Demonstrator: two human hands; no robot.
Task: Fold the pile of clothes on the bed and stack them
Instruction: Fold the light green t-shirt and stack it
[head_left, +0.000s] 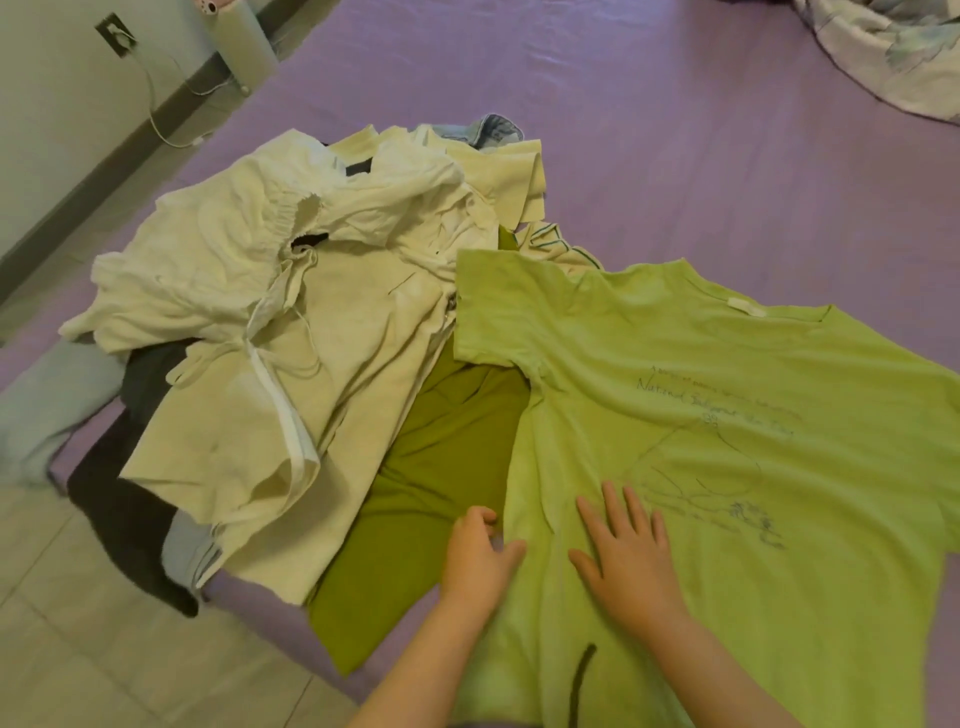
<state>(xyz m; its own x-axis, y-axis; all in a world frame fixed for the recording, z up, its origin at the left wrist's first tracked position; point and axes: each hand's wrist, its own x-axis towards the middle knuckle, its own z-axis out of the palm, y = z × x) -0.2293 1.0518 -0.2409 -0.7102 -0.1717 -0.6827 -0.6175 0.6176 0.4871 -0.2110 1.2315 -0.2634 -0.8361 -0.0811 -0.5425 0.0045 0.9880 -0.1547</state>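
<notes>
A light green T-shirt (727, 395) with dark printed writing lies spread flat on the purple bed (649, 130), neck toward the far side. My right hand (628, 556) rests flat on its lower front with fingers spread. My left hand (480, 558) grips the shirt's left side edge, fingers curled over the fabric. To the left sits the pile of clothes (291, 322): cream and white garments on top, an olive green garment (431, 499) under the shirt's edge, dark and pale blue pieces below.
The pile hangs over the bed's near left corner above the tiled floor (78, 649). A rumpled floral blanket (893, 52) lies at the far right. A wall socket (115, 34) with a white cable is on the wall at far left.
</notes>
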